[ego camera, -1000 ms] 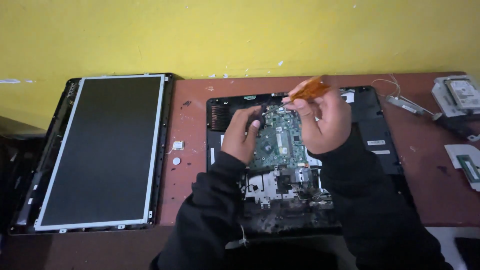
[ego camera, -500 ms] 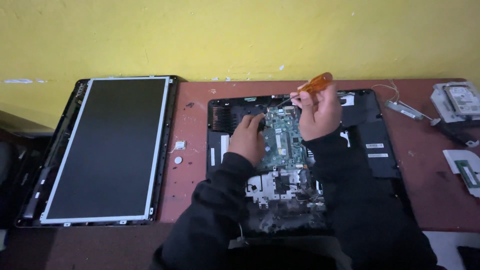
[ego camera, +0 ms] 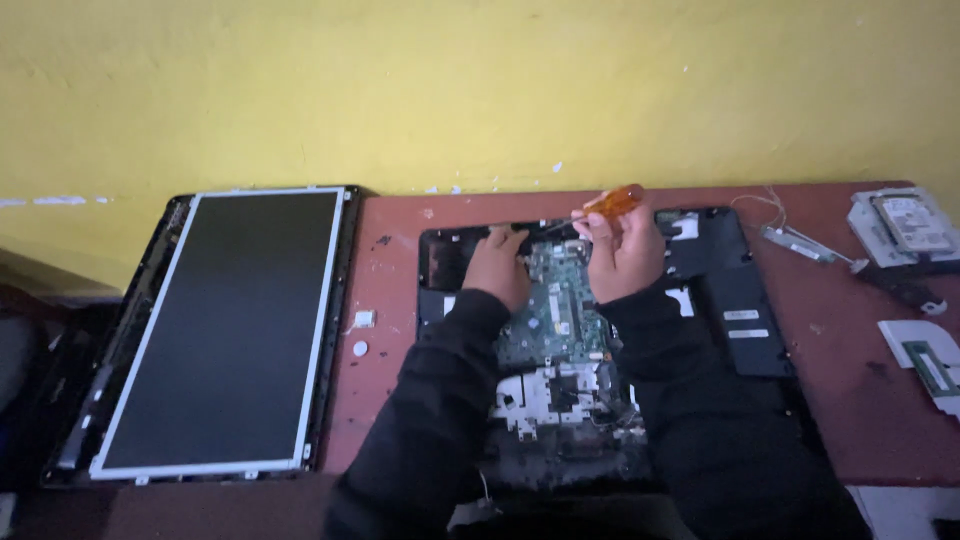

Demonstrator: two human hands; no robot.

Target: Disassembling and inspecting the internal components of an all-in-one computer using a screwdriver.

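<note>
Just right of the frame's centre, the right hand [ego camera: 622,258] closes its grip around the orange handle of a screwdriver [ego camera: 598,207]. The tool's long axis runs from upper right down to lower left, handle high near the yellow wall, thin shaft slanting towards the top edge of the green circuit board [ego camera: 552,305]. The tip seems to meet the board's upper rim, though it is too small and dim to be sure.

The left hand [ego camera: 497,268] lies just left of that tip, fingers curled and pressed onto the opened laptop base [ego camera: 735,300]; whether it pinches anything small I cannot tell. The tip sits between the two hands, nearer the left hand's fingertips.

On the red-brown table [ego camera: 385,330], a detached screen panel [ego camera: 225,330] lies at the left, a hard drive [ego camera: 908,225] at the upper right.
</note>
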